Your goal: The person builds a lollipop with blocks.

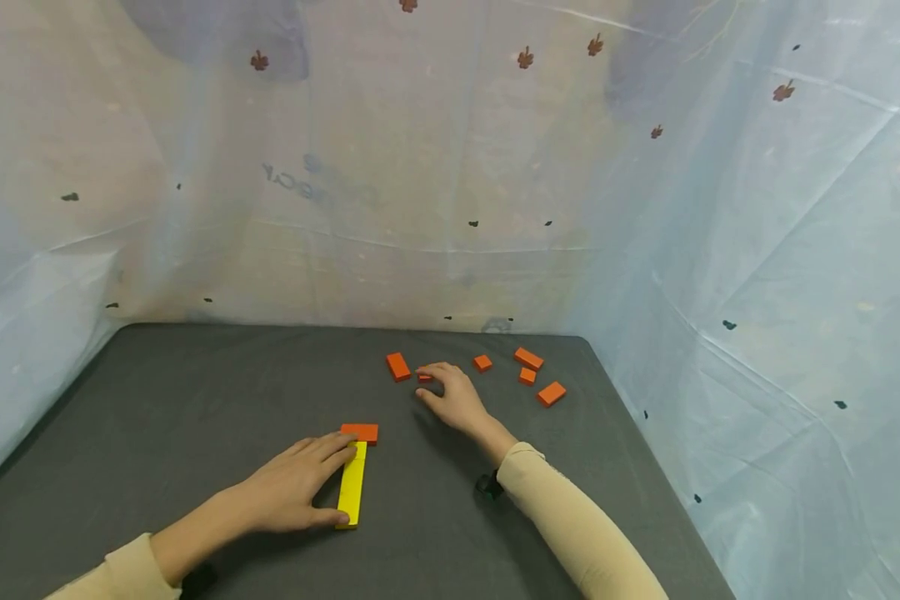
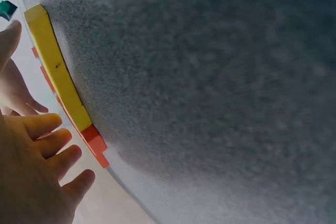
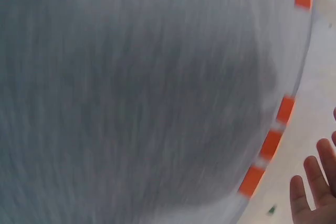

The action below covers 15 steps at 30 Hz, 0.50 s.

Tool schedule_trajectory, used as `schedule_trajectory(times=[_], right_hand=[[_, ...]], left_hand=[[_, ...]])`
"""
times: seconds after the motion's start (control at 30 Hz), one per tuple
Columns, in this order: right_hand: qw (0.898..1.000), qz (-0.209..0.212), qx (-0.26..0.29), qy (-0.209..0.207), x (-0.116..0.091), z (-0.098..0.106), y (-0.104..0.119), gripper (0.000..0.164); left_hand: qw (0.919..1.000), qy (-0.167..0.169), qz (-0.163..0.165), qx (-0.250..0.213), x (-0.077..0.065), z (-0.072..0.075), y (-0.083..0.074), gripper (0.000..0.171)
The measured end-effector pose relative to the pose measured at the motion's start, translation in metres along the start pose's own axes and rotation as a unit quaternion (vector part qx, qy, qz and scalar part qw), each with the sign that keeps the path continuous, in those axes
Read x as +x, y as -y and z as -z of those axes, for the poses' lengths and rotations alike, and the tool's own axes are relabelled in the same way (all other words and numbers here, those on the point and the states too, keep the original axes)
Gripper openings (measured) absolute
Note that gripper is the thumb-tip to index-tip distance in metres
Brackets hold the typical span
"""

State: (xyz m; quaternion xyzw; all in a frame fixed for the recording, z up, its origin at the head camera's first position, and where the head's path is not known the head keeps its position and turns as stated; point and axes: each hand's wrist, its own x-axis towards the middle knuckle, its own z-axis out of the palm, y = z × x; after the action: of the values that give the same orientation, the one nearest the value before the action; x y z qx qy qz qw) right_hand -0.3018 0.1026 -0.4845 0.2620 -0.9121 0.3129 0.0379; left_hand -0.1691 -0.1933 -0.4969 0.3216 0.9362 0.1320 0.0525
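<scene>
A long yellow block (image 1: pixel 351 492) lies on the dark table with a short yellow block (image 2: pixel 81 118) end to end with it. Across that far end sits an orange block (image 1: pixel 361 432). My left hand (image 1: pixel 292 487) lies along the left side of this row, thumb at the near end of the yellow block and fingertips over the far end and the orange block. Farther back, my right hand (image 1: pixel 456 402) hovers with thumb and fingers apart, close to a small orange block (image 1: pixel 424 378) that its fingers partly cover.
To the left of the right hand lies an orange block (image 1: pixel 398 367). Several more are scattered at the back right, among them a small one (image 1: pixel 482 362) and a larger one (image 1: pixel 551 393). Translucent sheeting (image 1: pixel 435 167) hangs behind the table and along its right side.
</scene>
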Motion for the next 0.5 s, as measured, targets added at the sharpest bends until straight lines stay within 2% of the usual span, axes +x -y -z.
schedule_trajectory(times=[0.17, 0.33, 0.5], right_hand=[[0.999, -0.029, -0.024, -0.01, 0.013, 0.007, -0.019, 0.041], [0.998, -0.048, -0.043, 0.011, 0.024, 0.006, -0.032, 0.041], [0.996, -0.046, -0.068, 0.036, 0.033, 0.001, -0.038, 0.041]], left_hand=[[0.9998, 0.02, 0.001, 0.001, 0.001, 0.0, 0.001, 0.109], [0.9996, 0.028, 0.003, 0.001, 0.002, 0.001, 0.001, 0.108], [0.9995, 0.03, -0.003, -0.003, 0.002, 0.001, 0.0, 0.107]])
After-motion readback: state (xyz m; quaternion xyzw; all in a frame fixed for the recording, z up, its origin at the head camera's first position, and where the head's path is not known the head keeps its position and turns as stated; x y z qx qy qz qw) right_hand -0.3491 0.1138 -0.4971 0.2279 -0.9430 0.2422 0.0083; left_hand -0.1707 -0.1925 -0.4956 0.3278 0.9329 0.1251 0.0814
